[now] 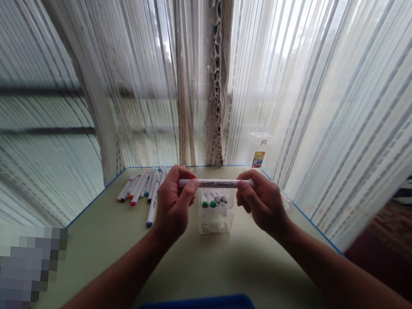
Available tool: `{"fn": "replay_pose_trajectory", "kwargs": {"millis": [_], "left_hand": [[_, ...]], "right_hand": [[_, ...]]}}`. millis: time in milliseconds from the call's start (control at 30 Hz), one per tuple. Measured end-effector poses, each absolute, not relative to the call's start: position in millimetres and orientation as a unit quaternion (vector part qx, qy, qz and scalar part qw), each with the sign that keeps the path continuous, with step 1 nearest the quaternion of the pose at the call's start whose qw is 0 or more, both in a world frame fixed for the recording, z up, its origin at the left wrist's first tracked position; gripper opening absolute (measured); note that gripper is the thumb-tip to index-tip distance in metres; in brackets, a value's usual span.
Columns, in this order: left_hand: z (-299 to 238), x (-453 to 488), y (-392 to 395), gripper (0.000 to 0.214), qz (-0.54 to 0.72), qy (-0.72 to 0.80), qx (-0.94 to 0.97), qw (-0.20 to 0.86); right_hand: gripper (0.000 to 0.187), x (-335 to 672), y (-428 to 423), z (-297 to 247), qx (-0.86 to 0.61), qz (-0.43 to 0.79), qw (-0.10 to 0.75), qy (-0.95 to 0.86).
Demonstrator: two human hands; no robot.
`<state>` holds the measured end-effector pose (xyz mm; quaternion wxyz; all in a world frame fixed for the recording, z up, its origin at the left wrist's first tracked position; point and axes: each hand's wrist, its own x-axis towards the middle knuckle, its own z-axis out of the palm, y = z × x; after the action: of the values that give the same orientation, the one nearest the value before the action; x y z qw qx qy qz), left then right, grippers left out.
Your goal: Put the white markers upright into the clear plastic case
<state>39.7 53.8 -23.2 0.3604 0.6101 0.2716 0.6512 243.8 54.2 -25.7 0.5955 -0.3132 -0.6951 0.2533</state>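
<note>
A white marker (218, 183) with small print along its barrel lies level between my two hands, above the table. My left hand (175, 204) pinches its left end, where a bit of pink or red shows by the fingers. At the other end, the thumb and fingers of my right hand (261, 197) are closed on it. Just below and behind the marker sits a clear plastic case (215, 225). Several white markers (213, 200) with green and grey ends lie in it, partly hidden by the held one.
Left of my left hand lies a loose pile of white markers (139, 187) with coloured ends, one blue-ended marker (150, 217) nearest me. A clear container (259, 151) with a yellow label stands at the back right. Blue edging borders the green table (190, 267); striped curtains (144, 73) hang behind.
</note>
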Motion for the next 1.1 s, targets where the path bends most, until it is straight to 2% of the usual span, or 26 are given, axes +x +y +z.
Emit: {"fn": "replay_pose_trajectory", "kwargs": {"millis": [433,733,1100], "left_hand": [[-19.1,43.5,58.0,0.018,0.677,0.258,0.568,0.392],[-17.4,43.0,55.1,0.024,0.691,0.252,0.534,0.416],[-16.5,43.1,55.7,0.019,0.695,0.255,0.532,0.411]], "right_hand": [[0.018,239.9,54.1,-18.4,-0.282,0.294,0.659,-0.632],[0.027,240.4,57.6,-21.1,-0.278,0.340,0.665,-0.604],[0.030,239.9,56.7,-19.9,-0.265,0.366,0.680,-0.578]]}}
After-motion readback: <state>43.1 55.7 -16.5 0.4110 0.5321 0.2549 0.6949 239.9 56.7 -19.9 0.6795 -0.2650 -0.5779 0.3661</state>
